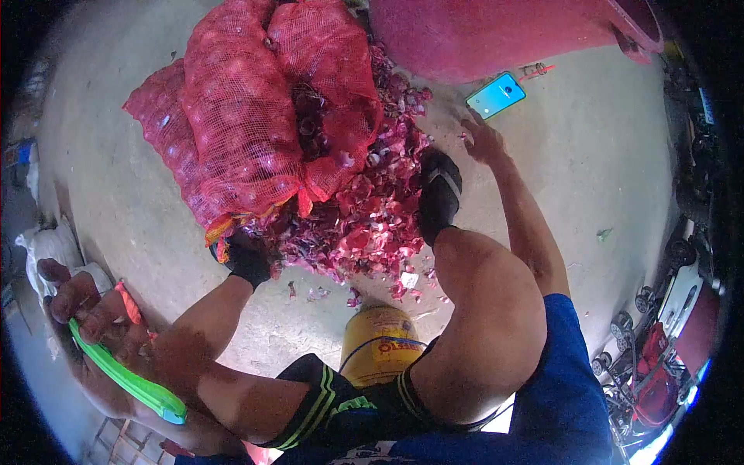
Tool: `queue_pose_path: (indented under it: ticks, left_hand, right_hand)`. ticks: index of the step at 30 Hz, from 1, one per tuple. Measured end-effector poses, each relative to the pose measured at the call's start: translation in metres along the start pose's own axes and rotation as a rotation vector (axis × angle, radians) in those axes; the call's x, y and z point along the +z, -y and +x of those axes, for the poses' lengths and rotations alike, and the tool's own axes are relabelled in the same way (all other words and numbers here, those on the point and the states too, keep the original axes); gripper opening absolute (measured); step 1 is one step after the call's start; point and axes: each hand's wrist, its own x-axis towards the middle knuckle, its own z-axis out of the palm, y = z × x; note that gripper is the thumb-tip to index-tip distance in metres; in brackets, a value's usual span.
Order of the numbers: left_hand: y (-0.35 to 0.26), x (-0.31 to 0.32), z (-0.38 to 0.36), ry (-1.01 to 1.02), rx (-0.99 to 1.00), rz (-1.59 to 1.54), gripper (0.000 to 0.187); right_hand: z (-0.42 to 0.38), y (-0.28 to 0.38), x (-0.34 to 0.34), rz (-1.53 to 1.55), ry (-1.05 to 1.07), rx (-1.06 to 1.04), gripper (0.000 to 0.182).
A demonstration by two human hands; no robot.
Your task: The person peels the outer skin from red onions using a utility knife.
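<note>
At the lower left, my left hand [105, 329] is closed around a bright green handle [128, 376]. My right hand [483, 142] reaches out over the floor with its fingers apart and holds nothing. Its fingertips are at the near edge of a phone [496, 95] with a lit blue screen, which lies on the floor. Whether they touch it I cannot tell. Red mesh sacks full of onions [240, 116] stand at the upper left. Purple-red onion skins [368, 225] are heaped between my feet.
A large pink tub [496, 31] is at the top. Below me is a yellow bucket [380, 341] between my legs. A red stroller-like item [655, 372] with wheels stands at the right edge, and white sacks [54, 252] lie at the left edge.
</note>
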Motion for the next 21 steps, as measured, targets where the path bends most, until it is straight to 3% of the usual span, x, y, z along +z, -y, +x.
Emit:
queue_pose_path:
  ticks: [6,15,19,21]
  left_hand:
    - [0.09,-0.143,0.083,-0.236,-0.273,0.13,0.08]
    - [0.084,-0.195,0.08,-0.289,-0.253,0.406,0.069]
    - [0.073,-0.214,0.075,-0.276,-0.229,0.795,0.065]
    - [0.068,-0.216,0.076,-0.185,-0.216,1.348,0.063]
  right_hand:
    - [-0.004,0.007,-0.008,0.019,-0.025,-0.006,0.05]
    - [-0.002,0.006,-0.005,0.042,-0.058,-0.024,0.051]
    - [-0.009,0.009,-0.012,0.081,-0.035,-0.065,0.052]
    - [-0.009,0.009,-0.011,0.091,-0.012,-0.054,0.053]
